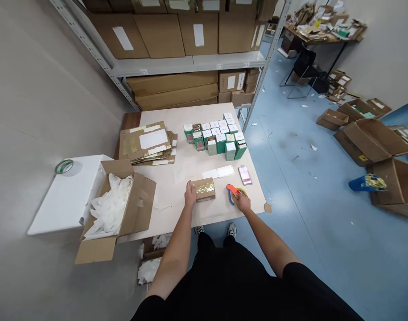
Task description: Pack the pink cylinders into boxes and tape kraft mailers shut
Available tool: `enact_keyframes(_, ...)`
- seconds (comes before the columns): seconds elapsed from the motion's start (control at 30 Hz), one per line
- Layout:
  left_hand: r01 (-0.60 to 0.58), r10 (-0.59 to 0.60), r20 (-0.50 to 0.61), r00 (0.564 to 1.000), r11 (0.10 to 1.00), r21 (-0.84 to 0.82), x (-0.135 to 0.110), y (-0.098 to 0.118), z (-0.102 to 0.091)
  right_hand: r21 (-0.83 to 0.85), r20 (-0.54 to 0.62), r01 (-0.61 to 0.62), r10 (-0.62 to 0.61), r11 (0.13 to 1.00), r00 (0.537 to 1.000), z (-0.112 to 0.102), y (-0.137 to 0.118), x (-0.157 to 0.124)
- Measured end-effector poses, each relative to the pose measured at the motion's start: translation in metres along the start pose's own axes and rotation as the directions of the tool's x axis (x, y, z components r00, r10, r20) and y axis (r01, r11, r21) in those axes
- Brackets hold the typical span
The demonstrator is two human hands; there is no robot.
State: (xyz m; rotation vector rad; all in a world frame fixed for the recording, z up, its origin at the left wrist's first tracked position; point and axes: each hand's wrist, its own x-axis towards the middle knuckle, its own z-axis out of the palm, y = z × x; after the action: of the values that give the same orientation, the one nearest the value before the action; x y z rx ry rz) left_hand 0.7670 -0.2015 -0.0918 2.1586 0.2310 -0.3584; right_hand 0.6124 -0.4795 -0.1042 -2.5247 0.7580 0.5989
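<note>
A small brown cardboard box (204,188) with shiny tape on top lies near the front of the pale table (177,178). My left hand (190,193) grips its left end, fingers closed against it. My right hand (243,202) rests closed on an orange tape dispenser (233,192) with a yellowish roll, near the table's front right edge. White slips of paper (220,172) and a small pink card stack (245,174) lie just beyond the box.
Several green-and-white small boxes (217,136) stand grouped at the back of the table. Flattened cartons (146,143) lie at the back left. An open carton of white packing bags (115,209) overhangs the left edge. A tape roll (63,166) sits on a white board. Shelving holds cartons behind.
</note>
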Motion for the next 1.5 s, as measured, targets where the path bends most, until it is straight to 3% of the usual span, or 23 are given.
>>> enact_keyframes(0.17, 0.008, -0.008, -0.026, 1.0, 1.0, 0.0, 0.001, -0.001, 0.002, 0.211, -0.15, 0.168, -0.138, 0.963, 0.979, -0.015, -0.034, -0.006)
enact_keyframes(0.27, 0.002, -0.002, -0.028, 1.0, 1.0, 0.002, 0.001, -0.001, 0.003, 0.321, -0.136, 0.288, -0.257, 0.902, 0.957, -0.027, -0.077, -0.009)
enact_keyframes(0.37, 0.022, -0.022, -0.027, 0.999, 1.0, 0.005, 0.0, 0.002, 0.002, 0.355, -0.017, 0.369, -0.389, 0.859, 0.921, -0.035, -0.121, -0.01)
enact_keyframes(0.53, 0.044, -0.043, -0.039, 0.998, 0.999, 0.005, -0.002, 0.008, 0.002, 0.246, 0.106, 0.25, -0.283, 0.936, 0.953, -0.044, -0.16, -0.005)
enact_keyframes(0.67, 0.05, -0.05, -0.049, 0.998, 0.999, -0.008, -0.01, 0.003, 0.005, 0.285, 0.203, 0.187, -0.249, 0.94, 0.947, -0.059, -0.158, -0.001)
enact_keyframes(0.8, 0.128, -0.122, 0.062, 0.991, 0.987, -0.097, -0.019, -0.007, -0.002, 0.415, 0.239, 0.047, -0.159, 0.909, 0.958, -0.068, -0.158, -0.007)
enact_keyframes(0.9, 0.095, -0.069, 0.118, 0.991, 0.967, -0.236, -0.018, -0.018, -0.023, 0.513, 0.217, -0.008, -0.121, 0.858, 0.969, -0.057, -0.169, -0.016)
enact_keyframes(1.03, -0.095, 0.135, 0.089, 0.987, 0.928, -0.36, 0.0, -0.034, -0.068, 0.616, 0.058, 0.063, -0.125, 0.785, 0.99, -0.02, -0.198, -0.02)
enact_keyframes(1.17, -0.12, 0.169, 0.12, 0.978, 0.935, -0.333, 0.023, -0.051, -0.096, 0.552, -0.028, 0.152, -0.163, 0.82, 0.986, 0.024, -0.23, -0.012)
enact_keyframes(1.37, 0.012, 0.016, 0.261, 0.965, 0.994, -0.108, 0.025, -0.087, -0.078, 0.301, 0.109, 0.144, -0.185, 0.942, 0.977, 0.059, -0.247, -0.007)
enact_keyframes(1.5, -0.055, 0.053, 0.113, 0.992, 0.998, 0.015, 0.018, -0.091, -0.067, 0.318, -0.066, 0.204, -0.193, 0.926, 0.979, 0.05, -0.237, -0.005)
